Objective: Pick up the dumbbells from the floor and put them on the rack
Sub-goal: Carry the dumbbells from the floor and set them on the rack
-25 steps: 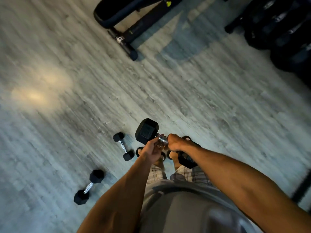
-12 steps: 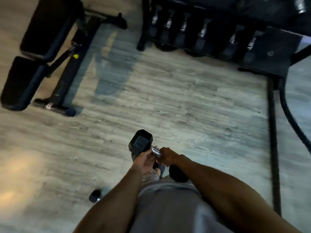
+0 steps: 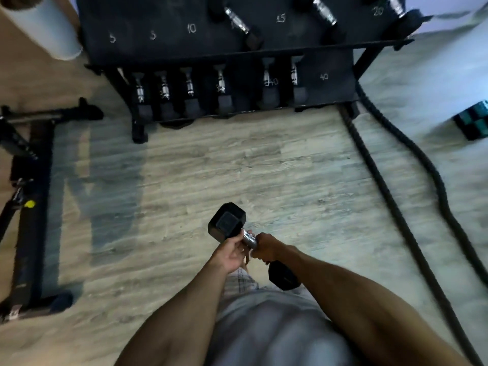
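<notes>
A black hex dumbbell (image 3: 227, 223) with a chrome handle is held in front of my waist, above the wood floor. My left hand (image 3: 231, 255) grips the handle just behind the front head. My right hand (image 3: 266, 247) grips the handle's rear part, and the rear head sticks out below it. The black dumbbell rack (image 3: 169, 35) stands ahead at the top of the view, well clear of the hands. Its upper shelf carries painted weight numbers and a few dumbbells on the right. Several dumbbells line the lower shelf.
A black weight bench (image 3: 29, 196) lies on the floor at the left. Thick black battle ropes (image 3: 412, 233) run along the floor on the right. A teal and black block (image 3: 474, 122) sits at the far right. A white cylinder (image 3: 45, 30) stands at top left.
The view has swung from the loose floor dumbbells to face the rack, which is now nearer and fuller in view. Both hands keep hold of the same dumbbell.
</notes>
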